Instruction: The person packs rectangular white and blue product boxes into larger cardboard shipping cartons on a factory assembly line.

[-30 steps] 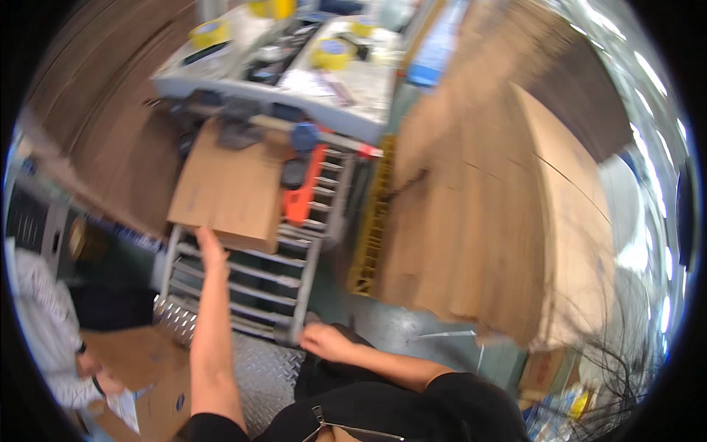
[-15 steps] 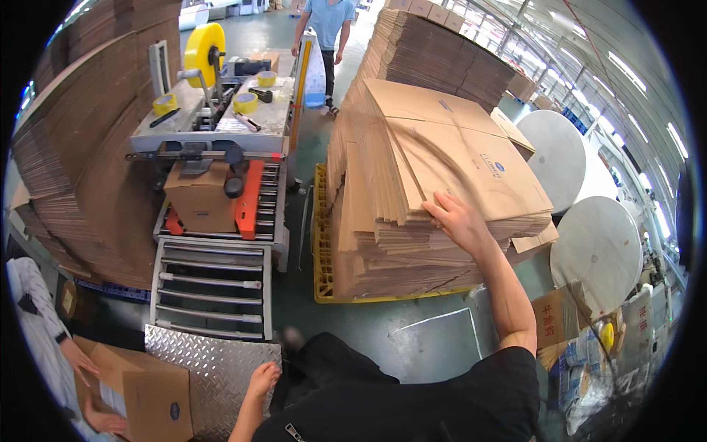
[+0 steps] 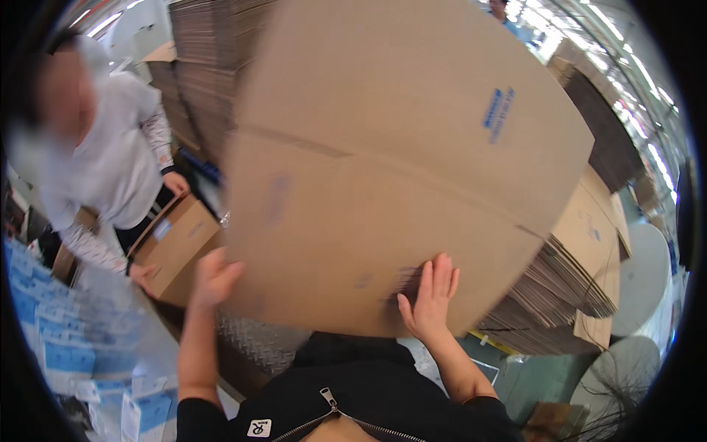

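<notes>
A big flattened cardboard box [image 3: 353,191] is up off the stack in front of me and fills the middle of the view, with a crease across it and blurred blue print. My left hand [image 3: 217,276], smeared a little by motion, is closed at its lower left edge. Against its face, near the lower edge, lies my right hand [image 3: 433,295] with fingers stretched out flat. The stack of flattened boxes [image 3: 560,280] stands to the right, partly hidden behind the raised one.
On the left a co-worker [image 3: 110,162] holds an open carton [image 3: 180,250]. Several blue and white packages [image 3: 66,339] lie at the lower left. The diamond-plate metal surface [image 3: 258,342] shows beneath the cardboard. Large round discs [image 3: 641,280] stand at the right.
The view has swung left. My right hand has come from the stack, and a flattened box is now up in front of me. My left hand has risen to its edge.
</notes>
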Motion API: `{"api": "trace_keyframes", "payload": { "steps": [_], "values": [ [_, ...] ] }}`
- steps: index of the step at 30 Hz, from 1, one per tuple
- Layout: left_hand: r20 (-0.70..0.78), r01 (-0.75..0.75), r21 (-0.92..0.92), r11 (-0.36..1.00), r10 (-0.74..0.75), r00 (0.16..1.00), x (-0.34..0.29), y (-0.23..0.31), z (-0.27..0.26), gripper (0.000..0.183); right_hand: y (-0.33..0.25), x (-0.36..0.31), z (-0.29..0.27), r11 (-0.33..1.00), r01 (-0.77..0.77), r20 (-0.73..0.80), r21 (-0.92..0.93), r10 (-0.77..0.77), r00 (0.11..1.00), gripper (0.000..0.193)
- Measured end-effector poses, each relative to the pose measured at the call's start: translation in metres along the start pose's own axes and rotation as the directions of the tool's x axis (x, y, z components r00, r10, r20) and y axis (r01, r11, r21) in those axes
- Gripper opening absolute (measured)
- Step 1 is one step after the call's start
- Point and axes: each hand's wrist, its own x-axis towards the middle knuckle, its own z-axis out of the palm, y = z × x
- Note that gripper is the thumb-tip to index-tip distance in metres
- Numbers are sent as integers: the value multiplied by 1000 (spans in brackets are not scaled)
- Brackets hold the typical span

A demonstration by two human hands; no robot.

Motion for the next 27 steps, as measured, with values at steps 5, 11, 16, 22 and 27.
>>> {"api": "trace_keyframes", "payload": {
  "steps": [5,11,16,22,27],
  "values": [
    [-309,215,689,692,11,951,-173,120,-74,23,-66,56,52,597,566,-50,568,-662,748,46],
    [-368,497,822,280,-406,837,-135,81,21,30,-91,181,121,564,788,2,245,-813,582,76],
    [-403,522,732,439,-339,850,-160,72,29,37,-35,144,108,235,894,-296,381,-885,359,44],
    [-532,617,782,85,-425,733,-152,75,43,22,-41,186,122,-15,805,-305,593,-929,207,28],
    [-939,977,182,111,-277,206,-213,112,-36,28,-84,202,103,-450,580,-578,679,-815,44,45]
  ]
}}
